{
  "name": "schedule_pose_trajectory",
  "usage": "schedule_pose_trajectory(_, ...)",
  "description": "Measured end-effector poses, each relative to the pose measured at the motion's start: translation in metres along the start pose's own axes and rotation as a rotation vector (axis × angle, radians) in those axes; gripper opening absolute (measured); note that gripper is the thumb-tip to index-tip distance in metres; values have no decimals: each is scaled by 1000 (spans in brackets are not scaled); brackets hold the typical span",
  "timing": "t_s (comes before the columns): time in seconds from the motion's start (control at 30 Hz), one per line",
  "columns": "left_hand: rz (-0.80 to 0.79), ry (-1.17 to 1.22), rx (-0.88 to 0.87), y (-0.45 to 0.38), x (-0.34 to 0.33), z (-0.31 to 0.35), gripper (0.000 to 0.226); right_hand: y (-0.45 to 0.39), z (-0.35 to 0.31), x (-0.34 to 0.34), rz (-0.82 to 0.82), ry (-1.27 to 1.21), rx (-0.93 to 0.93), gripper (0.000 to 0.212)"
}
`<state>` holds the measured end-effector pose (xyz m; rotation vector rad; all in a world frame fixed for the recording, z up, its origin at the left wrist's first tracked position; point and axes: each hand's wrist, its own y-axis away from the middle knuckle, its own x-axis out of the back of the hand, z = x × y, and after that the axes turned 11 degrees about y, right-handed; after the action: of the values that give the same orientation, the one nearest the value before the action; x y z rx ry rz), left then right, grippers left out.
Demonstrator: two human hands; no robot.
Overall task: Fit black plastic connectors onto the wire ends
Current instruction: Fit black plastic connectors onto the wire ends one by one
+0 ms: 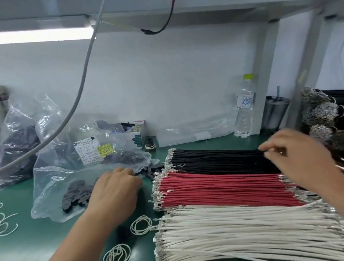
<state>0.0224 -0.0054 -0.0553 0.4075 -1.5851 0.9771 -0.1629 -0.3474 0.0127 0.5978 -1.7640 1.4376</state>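
Head view: left hand (117, 188) fingers curled among black connectors (150, 170), right hand (295, 152) fingers seemingly pinching black wires (216, 164).

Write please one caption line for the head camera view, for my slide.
Left hand reaches into the black connectors while right hand picks at black wires on the green mat.
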Motion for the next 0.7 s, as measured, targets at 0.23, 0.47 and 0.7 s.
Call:
schedule_pose_trajectory(0.23, 7, -11, -36, 1, -1, 5, 18, -56, -88, -94, -379, -158, 68, 26)
schedule_pose_trajectory(0.47, 19, -27, 6, 3, 2, 7, 22, -66, -93, -111, -456, -76, 78, 7)
schedule_pose_trajectory(0.7, -23, 16, 24, 2, 2, 9, 16, -60, -95, -109, -373, -3, 177, 11)
